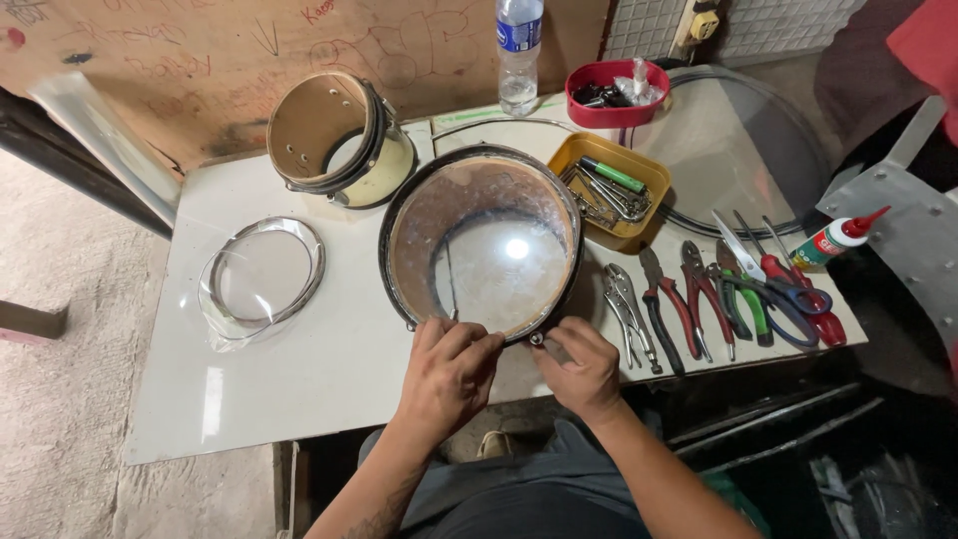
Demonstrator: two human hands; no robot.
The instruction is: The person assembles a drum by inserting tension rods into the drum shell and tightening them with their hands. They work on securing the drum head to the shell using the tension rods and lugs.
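From my remote seat I see both hands at the near edge of the white table (299,399). My left hand (446,374) curls its fingers over the near rim of the big drum shell (482,245), gripping it. My right hand (582,364) is closed around a small metal tool (I cannot tell what kind) pressed against the same rim. The shell stands open side up at the middle of the table, its clear bottom skin shining. Right of it, along the near right edge, lies a row of pliers (689,299) and scissors (773,284). Toward the left edge rests a metal hoop (261,271) on clear film. Farther back are a yellow tray (611,190), a smaller drum shell (339,140), a red tub (616,92) and a water bottle (519,55) at the far edge
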